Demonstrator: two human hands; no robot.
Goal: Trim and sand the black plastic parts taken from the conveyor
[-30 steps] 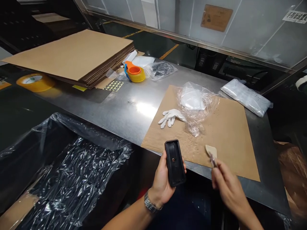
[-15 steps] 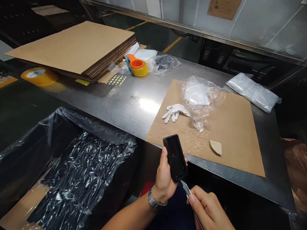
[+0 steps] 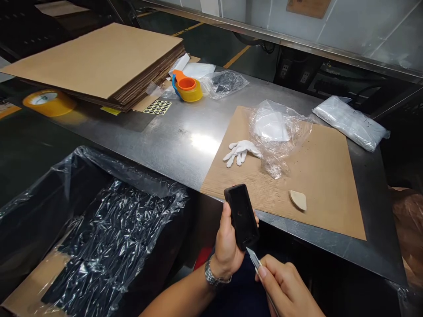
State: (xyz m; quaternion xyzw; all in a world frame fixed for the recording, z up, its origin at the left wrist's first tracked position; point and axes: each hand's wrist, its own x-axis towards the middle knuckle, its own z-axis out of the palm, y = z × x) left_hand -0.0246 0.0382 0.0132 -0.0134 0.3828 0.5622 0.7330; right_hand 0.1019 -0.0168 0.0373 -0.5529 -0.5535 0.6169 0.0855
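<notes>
A black, hollow rectangular plastic case (image 3: pixel 242 215) is gripped by my left hand (image 3: pixel 228 246), tilted with its open side toward me. My right hand (image 3: pixel 280 281) is closed round a utility knife (image 3: pixel 255 259), its blade pointing up and left. The blade tip is at the lower end of the case; whether it touches cannot be told. Beyond the hands, a tan wedge-shaped pad (image 3: pixel 298 200) rests on a cardboard sheet (image 3: pixel 330 176). A white glove (image 3: pixel 242 152) lies on that sheet, beside a clear plastic bag (image 3: pixel 274 125) with white material in it.
A bin lined with clear plastic (image 3: pixel 109 246) stands at the lower left. Stacked cardboard (image 3: pixel 105 61), a tape roll (image 3: pixel 48 102), an orange tape dispenser (image 3: pixel 187 86) and a sticker sheet (image 3: pixel 157 107) occupy the metal table (image 3: pixel 172 145). A wrapped white packet (image 3: pixel 350 122) lies back right.
The knife blade has shifted slightly left at the case's lower end. My left hand keeps hold of the case, almost unmoved. The view has tilted slightly.
</notes>
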